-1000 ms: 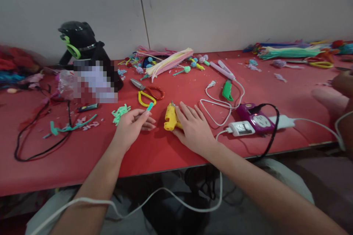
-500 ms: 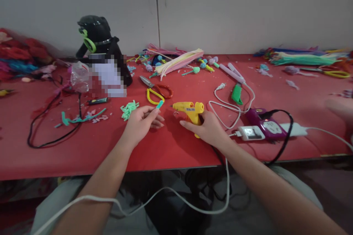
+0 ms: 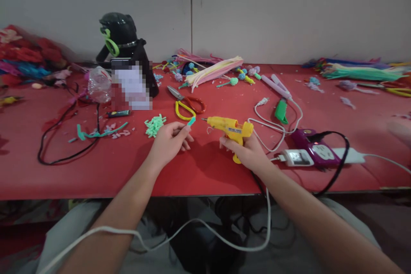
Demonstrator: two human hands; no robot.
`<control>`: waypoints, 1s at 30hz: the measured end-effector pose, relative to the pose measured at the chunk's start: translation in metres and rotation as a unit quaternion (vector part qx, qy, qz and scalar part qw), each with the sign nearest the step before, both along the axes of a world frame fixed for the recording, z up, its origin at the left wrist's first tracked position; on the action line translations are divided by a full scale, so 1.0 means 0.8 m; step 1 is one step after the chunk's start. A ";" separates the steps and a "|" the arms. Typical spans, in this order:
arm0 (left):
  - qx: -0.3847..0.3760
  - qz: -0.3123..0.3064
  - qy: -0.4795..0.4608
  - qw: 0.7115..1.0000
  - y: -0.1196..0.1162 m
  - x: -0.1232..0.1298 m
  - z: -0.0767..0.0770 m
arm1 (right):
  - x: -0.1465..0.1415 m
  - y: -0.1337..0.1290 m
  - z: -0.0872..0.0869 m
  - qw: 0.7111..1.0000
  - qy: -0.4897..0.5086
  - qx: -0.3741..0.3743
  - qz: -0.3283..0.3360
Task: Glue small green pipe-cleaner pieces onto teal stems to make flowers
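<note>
My left hand point(image 3: 171, 140) pinches a short turquoise piece of pipe cleaner point(image 3: 192, 121) between thumb and fingertips, its end pointing up and right. Wrapped round the handle of a yellow glue gun point(image 3: 229, 127) is my right hand point(image 3: 250, 150). The gun's nozzle points left, a short gap away from the turquoise piece. Beside my left hand lies a heap of cut mint-green pipe cleaner pieces point(image 3: 155, 126). Scissors point(image 3: 185, 107) with one yellow and one red handle lie just beyond the turquoise piece.
A purple power strip point(image 3: 316, 150) with plugs and cables sits to the right. Behind it are a lilac hair straightener point(image 3: 276, 86) and a green clip-like object point(image 3: 281, 111). Pipe cleaner bundles point(image 3: 215, 72) lie at the back. A black bottle point(image 3: 120, 30) stands back left. Another person's blurred hand point(image 3: 400, 132) shows at far right.
My right hand has tilted the glue gun, so more of its body shows and its nozzle sits slightly higher. The left hand keeps its pinch. The whole view has shifted slightly.
</note>
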State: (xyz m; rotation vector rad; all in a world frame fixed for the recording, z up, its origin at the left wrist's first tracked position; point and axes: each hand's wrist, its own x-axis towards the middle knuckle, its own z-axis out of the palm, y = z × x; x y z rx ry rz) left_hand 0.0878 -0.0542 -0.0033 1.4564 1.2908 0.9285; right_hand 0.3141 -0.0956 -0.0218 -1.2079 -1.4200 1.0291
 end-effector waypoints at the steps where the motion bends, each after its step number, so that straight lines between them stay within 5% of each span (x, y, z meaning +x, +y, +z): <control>1: 0.002 -0.003 0.003 1.000 0.000 0.000 0.001 | -0.001 -0.001 0.000 1.000 -0.007 0.002 0.007; 30: 0.026 -0.041 0.028 0.998 -0.005 0.000 0.000 | -0.004 -0.006 -0.003 0.995 -0.080 0.051 0.040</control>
